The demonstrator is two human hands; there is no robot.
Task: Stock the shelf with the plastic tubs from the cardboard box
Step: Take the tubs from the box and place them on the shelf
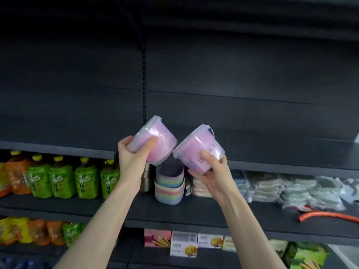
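Note:
Two clear plastic tubs with pink contents are held up in front of a dark shelf (252,140). My left hand (132,158) grips the left tub (155,138), which is tilted with its lid toward the shelf. My right hand (211,171) holds the right tub (200,150) from below, also tilted. The two tubs nearly touch at their edges, level with the shelf's front edge. The cardboard box is not in view.
The shelf board below holds green and orange drink bottles (64,175) at left, a stack of pastel bowls (170,185) in the middle and wrapped packs (291,189) at right. An orange hose (326,216) lies at far right. Boxed biscuits (184,243) sit lower down.

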